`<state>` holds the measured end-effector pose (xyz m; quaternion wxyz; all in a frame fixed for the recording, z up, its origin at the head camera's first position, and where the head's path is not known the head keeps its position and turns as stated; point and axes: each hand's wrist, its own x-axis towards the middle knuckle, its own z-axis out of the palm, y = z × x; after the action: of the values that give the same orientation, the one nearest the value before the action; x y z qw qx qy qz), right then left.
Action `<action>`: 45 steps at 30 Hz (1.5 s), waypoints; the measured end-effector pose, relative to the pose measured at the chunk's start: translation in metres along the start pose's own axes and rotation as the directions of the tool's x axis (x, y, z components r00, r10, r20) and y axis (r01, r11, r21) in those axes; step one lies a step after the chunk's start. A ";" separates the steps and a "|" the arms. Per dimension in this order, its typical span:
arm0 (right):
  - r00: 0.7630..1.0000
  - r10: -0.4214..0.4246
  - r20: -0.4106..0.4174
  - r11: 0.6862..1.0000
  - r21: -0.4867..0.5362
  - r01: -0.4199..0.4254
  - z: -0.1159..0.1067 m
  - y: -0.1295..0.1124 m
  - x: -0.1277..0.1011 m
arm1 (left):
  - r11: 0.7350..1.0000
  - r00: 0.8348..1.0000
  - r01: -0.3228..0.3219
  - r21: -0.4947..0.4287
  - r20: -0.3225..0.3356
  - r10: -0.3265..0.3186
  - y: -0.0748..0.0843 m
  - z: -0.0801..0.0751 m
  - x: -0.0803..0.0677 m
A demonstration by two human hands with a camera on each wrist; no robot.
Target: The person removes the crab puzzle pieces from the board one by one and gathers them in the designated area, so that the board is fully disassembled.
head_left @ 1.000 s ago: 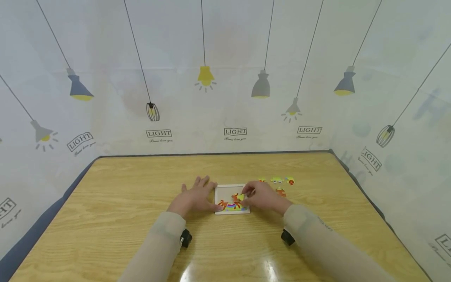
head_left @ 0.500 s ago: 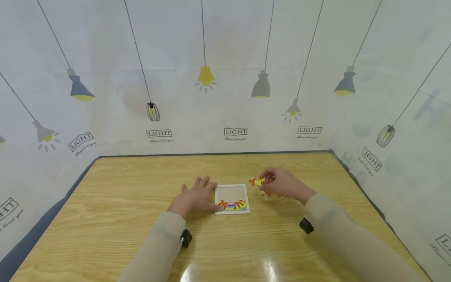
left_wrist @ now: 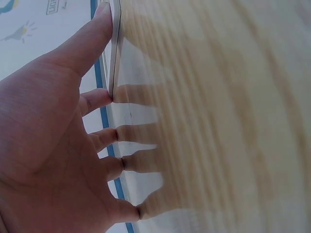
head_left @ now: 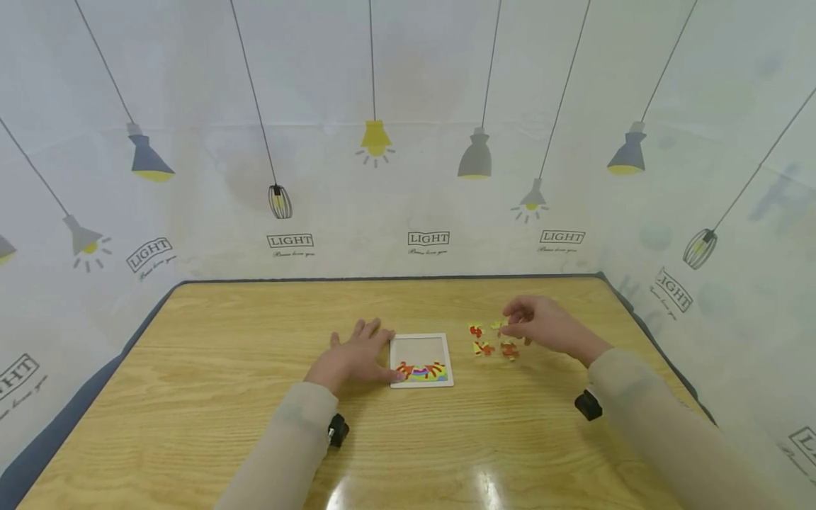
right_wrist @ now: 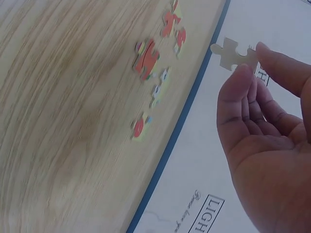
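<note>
My left hand (head_left: 357, 358) spreads its straight fingers beside a white puzzle frame (head_left: 450, 361), its thumb on the frame's lower left. In the left wrist view, thumb and index touch the frame's edge (left_wrist: 115, 53), while the other fingertips rest on the table. Joined pieces with red, yellow and rainbow colours (head_left: 421, 372) fill the frame's near part; its far part is bare grey. My right hand (head_left: 551, 326) is at the loose pieces, right of the frame. Its thumb and index pinch a jigsaw puzzle piece (right_wrist: 233, 53), pale on the side facing the right wrist camera.
Several loose jigsaw pieces lie right of the frame, among them a red and yellow one (head_left: 483, 348) and an orange one (head_left: 508, 350). The wooden table (head_left: 255, 425) ends at a dark far edge against a white printed curtain (head_left: 344, 212).
My right hand has moved right from the frame to beyond the loose pieces. The orange and yellow piece it held over the frame is no longer there. My left hand stays put.
</note>
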<state>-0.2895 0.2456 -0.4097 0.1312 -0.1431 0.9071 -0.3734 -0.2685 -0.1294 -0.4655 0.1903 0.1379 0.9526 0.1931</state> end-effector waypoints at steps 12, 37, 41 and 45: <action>0.998 0.058 0.024 0.989 0.136 -0.061 -0.021 0.031 -0.021 | 1.000 1.000 -0.002 0.022 -0.011 0.002 0.006 -0.003 -0.006; 0.973 0.232 -0.019 0.951 0.216 -0.223 0.009 0.078 -0.027 | 1.000 1.000 0.000 0.017 -0.004 0.000 0.005 -0.003 -0.005; 0.963 0.266 -0.049 0.949 0.188 -0.252 0.010 0.079 -0.026 | 1.000 1.000 -0.001 0.016 -0.004 0.002 0.005 -0.003 -0.004; 0.956 0.285 -0.066 0.946 0.180 -0.269 0.010 0.078 -0.025 | 1.000 1.000 -0.008 0.008 -0.006 0.008 0.004 -0.002 -0.004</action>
<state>-0.2752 0.3008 -0.4689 0.1527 0.0148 0.8883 -0.4330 -0.2656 -0.1281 -0.4609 0.1863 0.1418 0.9534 0.1902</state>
